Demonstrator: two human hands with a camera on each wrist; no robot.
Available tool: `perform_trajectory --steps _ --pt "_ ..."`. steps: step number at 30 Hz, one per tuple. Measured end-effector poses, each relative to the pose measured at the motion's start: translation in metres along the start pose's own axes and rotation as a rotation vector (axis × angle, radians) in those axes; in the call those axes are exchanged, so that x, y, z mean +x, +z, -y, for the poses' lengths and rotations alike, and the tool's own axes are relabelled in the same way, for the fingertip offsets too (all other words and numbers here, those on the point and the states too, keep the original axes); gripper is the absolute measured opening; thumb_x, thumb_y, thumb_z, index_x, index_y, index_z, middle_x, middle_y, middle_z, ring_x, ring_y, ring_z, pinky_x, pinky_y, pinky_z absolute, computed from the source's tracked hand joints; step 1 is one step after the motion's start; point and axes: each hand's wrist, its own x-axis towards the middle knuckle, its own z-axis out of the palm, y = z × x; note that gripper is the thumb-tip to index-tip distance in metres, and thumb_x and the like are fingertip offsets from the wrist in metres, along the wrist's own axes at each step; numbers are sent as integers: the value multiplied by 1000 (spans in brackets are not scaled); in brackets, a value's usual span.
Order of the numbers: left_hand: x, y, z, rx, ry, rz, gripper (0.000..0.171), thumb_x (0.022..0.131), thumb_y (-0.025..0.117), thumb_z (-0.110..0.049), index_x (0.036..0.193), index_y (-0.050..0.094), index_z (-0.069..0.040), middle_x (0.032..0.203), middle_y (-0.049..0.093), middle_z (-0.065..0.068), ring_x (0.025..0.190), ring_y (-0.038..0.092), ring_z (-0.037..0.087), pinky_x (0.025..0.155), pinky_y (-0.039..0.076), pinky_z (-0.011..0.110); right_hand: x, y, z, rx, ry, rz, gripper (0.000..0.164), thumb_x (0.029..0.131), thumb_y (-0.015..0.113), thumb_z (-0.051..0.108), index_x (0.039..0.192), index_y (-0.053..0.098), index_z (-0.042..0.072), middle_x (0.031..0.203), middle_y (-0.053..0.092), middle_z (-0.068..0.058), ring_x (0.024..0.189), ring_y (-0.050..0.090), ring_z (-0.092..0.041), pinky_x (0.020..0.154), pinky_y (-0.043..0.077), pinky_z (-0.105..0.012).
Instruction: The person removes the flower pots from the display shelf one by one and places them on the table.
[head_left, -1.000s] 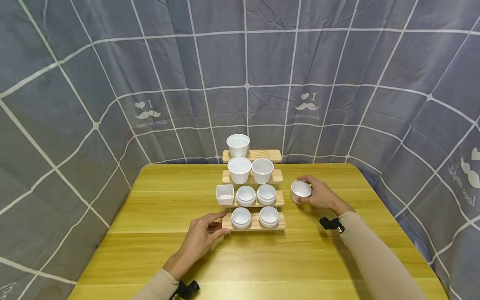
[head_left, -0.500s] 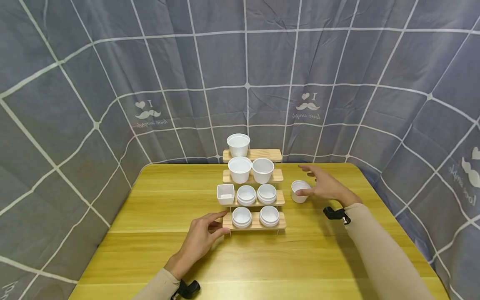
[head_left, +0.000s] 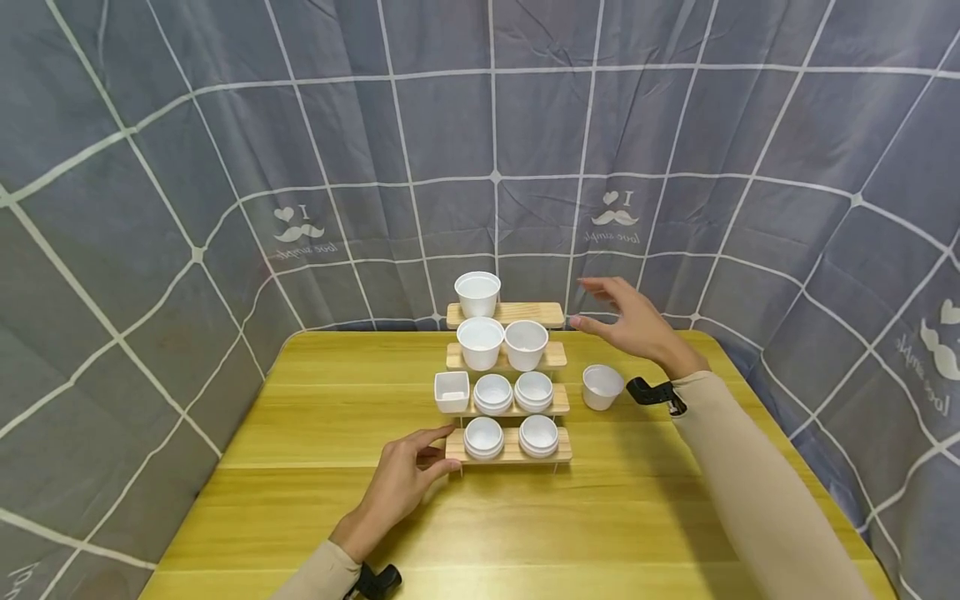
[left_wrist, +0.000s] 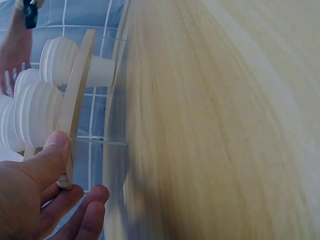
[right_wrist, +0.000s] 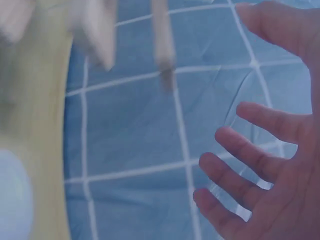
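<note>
A four-step wooden display stand (head_left: 511,450) stands upright on the table and bears several white cups and pots. With thumb above and fingertips at the underside, my left hand (head_left: 401,473) pinches the left end of its lowest board (left_wrist: 76,100). My right hand (head_left: 636,327) is in the air beside the right end of the top board (head_left: 532,314), fingers spread and holding nothing. Below it, a white cup (head_left: 602,387) stands on the table, right of the stand. One tall white cup (head_left: 477,296) sits on the top board's left half.
Two cups, including a deep white cup (head_left: 481,343), fill the second board. A square white pot (head_left: 452,392) and two round ones are on the third, two round pots (head_left: 483,437) on the lowest. A grey checked curtain (head_left: 540,125) surrounds the wooden table (head_left: 315,417).
My right hand has let go of the white cup on the table and moved up and back to beside the top board. My left hand keeps its hold on the stand.
</note>
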Motion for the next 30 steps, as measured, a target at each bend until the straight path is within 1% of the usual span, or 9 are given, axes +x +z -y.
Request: perform_trajectory --steps 6,8,14,15,21,25,30 --pt "0 0 1 3 -1 -2 53 94 99 -21 144 83 -11 140 84 17 104 89 28 88 70 26 24 0 34 -45 -63 22 80 110 81 47 177 50 16 176 52 -19 162 52 -46 137 40 -65" --pt "0 0 0 3 -6 0 54 94 98 -20 145 83 -11 141 84 16 104 89 28 88 69 24 32 1 45 -62 -79 29 81 110 82 47 177 50 16 175 53 -20 160 54 -45 135 42 -65" --pt "-1 0 0 -4 -6 -2 53 94 98 -21 144 83 -12 139 85 16 103 89 27 87 70 26 50 6 70 -71 -148 52 81 106 86 42 175 53 14 169 60 -21 155 59 -45 129 49 -65" --pt "-1 0 0 -5 -3 -4 53 94 98 -21 144 84 -13 139 85 16 102 89 27 86 70 27 53 8 73 -71 -158 60 82 106 87 42 175 53 14 168 60 -21 154 59 -45 128 50 -64" --pt "-2 1 2 -12 4 0 53 95 98 -20 145 83 -12 138 85 16 100 89 24 84 68 21 63 18 87 -87 -165 98 82 106 86 42 175 52 15 165 59 -21 151 61 -45 125 53 -62" --pt "-2 0 3 -12 -10 10 54 94 98 -19 146 83 -13 138 85 16 100 89 23 84 67 20 68 27 95 -93 -160 107 81 106 86 41 175 52 16 166 59 -20 152 61 -44 126 52 -63" --pt "-4 -1 5 -10 -22 16 54 94 99 -18 145 83 -13 137 85 16 99 89 23 84 67 19 72 35 104 -107 -160 127 84 105 87 43 177 50 17 166 59 -20 152 62 -44 126 53 -62"
